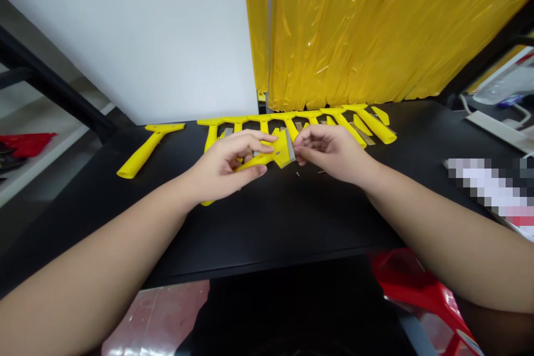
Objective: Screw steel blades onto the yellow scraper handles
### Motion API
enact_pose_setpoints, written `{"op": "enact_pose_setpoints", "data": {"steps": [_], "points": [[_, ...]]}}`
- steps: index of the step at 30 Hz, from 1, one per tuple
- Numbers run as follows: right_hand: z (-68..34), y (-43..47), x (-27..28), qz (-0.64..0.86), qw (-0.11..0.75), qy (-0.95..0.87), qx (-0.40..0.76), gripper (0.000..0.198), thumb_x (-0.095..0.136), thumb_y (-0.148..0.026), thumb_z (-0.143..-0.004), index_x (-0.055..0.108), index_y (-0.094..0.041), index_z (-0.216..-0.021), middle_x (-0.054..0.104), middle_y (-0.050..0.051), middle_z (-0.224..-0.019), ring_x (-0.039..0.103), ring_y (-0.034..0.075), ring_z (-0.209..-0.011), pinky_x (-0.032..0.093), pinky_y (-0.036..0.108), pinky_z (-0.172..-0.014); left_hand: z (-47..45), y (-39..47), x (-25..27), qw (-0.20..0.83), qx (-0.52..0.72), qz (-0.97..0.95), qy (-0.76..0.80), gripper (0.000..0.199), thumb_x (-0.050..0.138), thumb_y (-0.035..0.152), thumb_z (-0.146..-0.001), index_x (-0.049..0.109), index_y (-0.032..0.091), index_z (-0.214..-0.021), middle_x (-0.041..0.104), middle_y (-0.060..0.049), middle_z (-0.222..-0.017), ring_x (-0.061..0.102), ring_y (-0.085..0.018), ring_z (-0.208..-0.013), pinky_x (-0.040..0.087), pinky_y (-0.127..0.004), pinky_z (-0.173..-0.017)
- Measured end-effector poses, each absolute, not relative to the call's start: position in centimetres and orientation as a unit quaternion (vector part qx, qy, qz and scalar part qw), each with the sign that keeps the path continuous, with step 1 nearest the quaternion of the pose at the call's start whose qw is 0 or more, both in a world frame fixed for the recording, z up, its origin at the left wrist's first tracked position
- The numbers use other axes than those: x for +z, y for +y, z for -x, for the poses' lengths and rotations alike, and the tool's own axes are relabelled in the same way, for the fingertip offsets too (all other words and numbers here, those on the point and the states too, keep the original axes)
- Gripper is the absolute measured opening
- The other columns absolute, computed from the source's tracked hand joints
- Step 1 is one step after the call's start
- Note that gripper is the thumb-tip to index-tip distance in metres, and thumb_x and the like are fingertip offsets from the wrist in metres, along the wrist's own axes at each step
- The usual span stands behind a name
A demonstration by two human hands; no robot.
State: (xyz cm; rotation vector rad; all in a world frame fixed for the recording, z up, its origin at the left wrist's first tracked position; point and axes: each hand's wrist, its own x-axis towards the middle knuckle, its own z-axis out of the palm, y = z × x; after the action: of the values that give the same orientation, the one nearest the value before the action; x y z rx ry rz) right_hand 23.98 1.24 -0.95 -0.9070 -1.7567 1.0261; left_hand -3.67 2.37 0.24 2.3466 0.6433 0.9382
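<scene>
My left hand (229, 164) is closed around the handle of a yellow scraper (280, 151), its head turned to the right. Along the head's right side runs a grey metal blade (289, 144). The fingertips of my right hand (327, 150) are pinched together right at the blade's edge; whatever they may hold is too small or hidden. Behind both hands, several yellow scraper handles (373, 125) lie in a row with thin metal blades among them. A tiny screw-like piece (297, 174) rests on the black table (267, 222) below the scraper head.
One separate yellow handle (144, 153) lies at the left. Behind the table stand a white panel (167, 39) and a yellow plastic curtain (354, 33). Red packaging (411, 283) sits below the front edge, with clear plastic (162, 317) at lower left.
</scene>
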Motion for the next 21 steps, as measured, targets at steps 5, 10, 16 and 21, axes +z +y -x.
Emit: {"op": "enact_pose_setpoints", "data": {"steps": [5, 10, 16, 21], "points": [[-22.4, 0.7, -0.7, 0.307, 0.523, -0.614, 0.506, 0.034, 0.094, -0.043, -0.078, 0.069, -0.022, -0.088, 0.074, 0.000, -0.078, 0.074, 0.016, -0.073, 0.066, 0.037, -0.079, 3.0, 1.5, 0.4, 0.447, 0.370, -0.782, 0.228, 0.020, 0.073, 0.020, -0.096, 0.066, 0.021, -0.115, 0.058, -0.018, -0.157, 0.069, -0.009, -0.067, 0.051, -0.018, -0.039], [-21.4, 0.8, -1.3, 0.302, 0.547, -0.558, 0.546, 0.042, 0.098, -0.047, -0.071, 0.068, -0.021, -0.086, 0.074, 0.000, -0.082, 0.075, 0.015, -0.075, 0.069, 0.036, -0.082, 2.8, 1.2, 0.6, 0.486, 0.369, -0.761, 0.220, 0.020, 0.074, 0.023, -0.098, 0.062, 0.023, -0.114, 0.057, -0.015, -0.159, 0.072, -0.008, -0.070, 0.053, -0.016, -0.041], [-21.3, 1.0, -1.6, 0.304, 0.545, -0.554, 0.551, 0.038, 0.096, -0.044, -0.075, 0.071, -0.020, -0.088, 0.076, 0.001, -0.085, 0.076, 0.016, -0.079, 0.069, 0.036, -0.083, 2.6, 1.1, 0.5, 0.514, 0.372, -0.742, 0.218, 0.022, 0.071, 0.021, -0.099, 0.059, 0.024, -0.116, 0.057, -0.013, -0.159, 0.071, -0.007, -0.069, 0.053, -0.014, -0.041], [-21.1, 0.7, -1.5, 0.299, 0.565, -0.572, 0.514, 0.038, 0.096, -0.046, -0.076, 0.071, -0.020, -0.086, 0.075, 0.001, -0.082, 0.074, 0.015, -0.076, 0.066, 0.033, -0.079, 2.4, 0.9, 0.2, 0.515, 0.374, -0.738, 0.225, 0.023, 0.070, 0.019, -0.098, 0.058, 0.024, -0.116, 0.054, -0.013, -0.160, 0.070, -0.007, -0.069, 0.054, -0.015, -0.040]]}}
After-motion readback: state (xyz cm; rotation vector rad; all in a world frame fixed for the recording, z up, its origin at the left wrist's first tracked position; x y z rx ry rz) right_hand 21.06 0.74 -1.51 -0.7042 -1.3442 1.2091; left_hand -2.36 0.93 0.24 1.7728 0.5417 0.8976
